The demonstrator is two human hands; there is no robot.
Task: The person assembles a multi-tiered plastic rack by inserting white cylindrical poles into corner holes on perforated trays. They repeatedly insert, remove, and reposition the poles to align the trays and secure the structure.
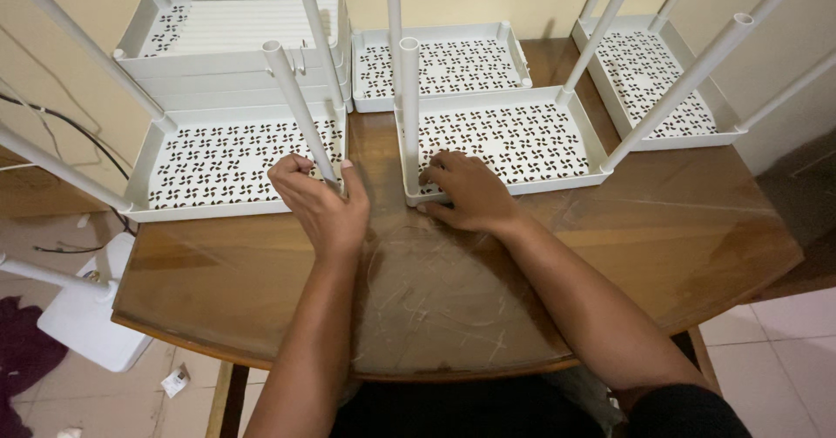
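On the near-centre of the round wooden table (pixel 540 264), w/ its scratched clear top sheet, both hands work at white plastic shelf trays. Left hand (pixel 318 201) is closed round the base of a white pole (pixel 300 111), fingers curled tight on it, thumb up along the right side; that pole stands tilted in the near right corner of the left tray (pixel 231 161), a shallow white tray w/ a dark pinwheel cut-out pattern. More poles lean out from that tray's left corners toward the left edge of view. Right hand (pixel 466 192) lies palm-down on the near left corner of the middle tray (pixel 509 142), fingers spread narrow & bent over the rim, holding nothing closed in them; just beside the fingertips an upright white pole (pixel 408 98) stands in that corner. Another pole rises from the middle tray's near right corner, slanting up to the right. The 2 trays sit close, a strip of bare wood between them, & the hands are near each other but apart. Far left: a stack of trays (pixel 235 50) w/ loose poles lying in the top one. Far centre: one more tray (pixel 440 64), touching the middle tray's far edge. Far right: a tray (pixel 653 85) w/ several poles standing, partly over the table edge. Down on the tiled floor at left, a white tray (pixel 83 320) w/ a pole attached, plus cables by the wall.
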